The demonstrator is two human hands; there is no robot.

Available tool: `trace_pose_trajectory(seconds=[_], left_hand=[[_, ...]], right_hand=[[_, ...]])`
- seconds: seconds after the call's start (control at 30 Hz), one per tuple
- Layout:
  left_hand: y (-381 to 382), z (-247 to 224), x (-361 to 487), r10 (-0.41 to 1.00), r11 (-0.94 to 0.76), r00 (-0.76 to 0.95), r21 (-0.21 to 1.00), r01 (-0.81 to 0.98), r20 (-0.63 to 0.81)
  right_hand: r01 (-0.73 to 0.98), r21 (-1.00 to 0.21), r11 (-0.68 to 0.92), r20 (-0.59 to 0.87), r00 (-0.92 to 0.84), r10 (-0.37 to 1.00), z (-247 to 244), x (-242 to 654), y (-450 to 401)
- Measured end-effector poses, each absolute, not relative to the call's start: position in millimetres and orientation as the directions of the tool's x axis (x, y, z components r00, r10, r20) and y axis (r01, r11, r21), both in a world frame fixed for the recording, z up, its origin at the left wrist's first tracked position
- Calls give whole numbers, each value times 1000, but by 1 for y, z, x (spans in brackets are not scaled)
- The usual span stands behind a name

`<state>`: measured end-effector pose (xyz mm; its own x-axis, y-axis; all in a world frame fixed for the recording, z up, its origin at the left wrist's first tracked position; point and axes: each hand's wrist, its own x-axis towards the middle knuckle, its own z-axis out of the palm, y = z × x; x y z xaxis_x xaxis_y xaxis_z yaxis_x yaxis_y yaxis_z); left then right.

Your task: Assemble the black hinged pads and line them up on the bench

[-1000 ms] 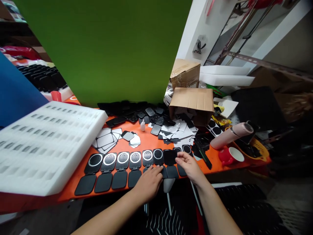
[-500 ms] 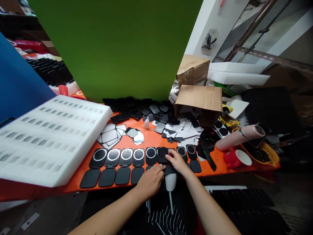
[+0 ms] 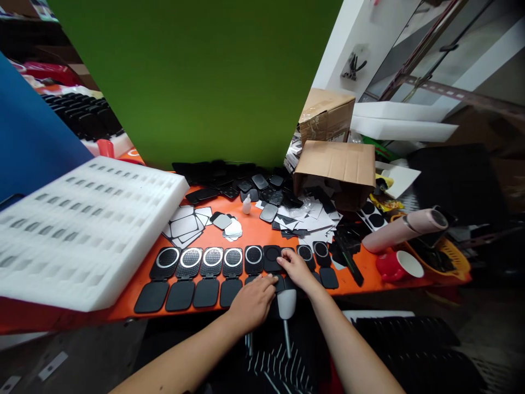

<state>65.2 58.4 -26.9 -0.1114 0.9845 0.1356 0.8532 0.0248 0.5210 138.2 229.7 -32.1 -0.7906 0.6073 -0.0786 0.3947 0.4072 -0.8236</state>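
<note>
Panel (image 3: 270, 258), black, square, rounded-cornered, plastic-looking, lies flat on the orange counter (image 3: 262, 233), just left of the right grip (image 3: 296, 268). One second back its face looks plain dark; now a dark round ring shows, and it sits in line with its neighbours. Half a second back nearly matches, so placement appears settled (judgement). Right grip: thumb and fingers at the panel's right edge; pinching or merely touching, cannot tell. Left grip (image 3: 253, 300): loose, palm down, fingertips by the smooth black lower plate (image 3: 281, 284). Left of it: black panels with silver rings (image 3: 213, 257). Writing: none legible; brown cardboard box (image 3: 334, 161) beyond right grip shows no readable label.
</note>
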Motion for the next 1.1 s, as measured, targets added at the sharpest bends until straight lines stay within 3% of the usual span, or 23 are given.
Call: trace_pose_trajectory(seconds=[1.1], left_hand=[[60, -31, 65, 983, 33, -117, 490, 871, 140]], right_hand=[[484, -715, 504, -47, -753, 657, -42, 135, 223]])
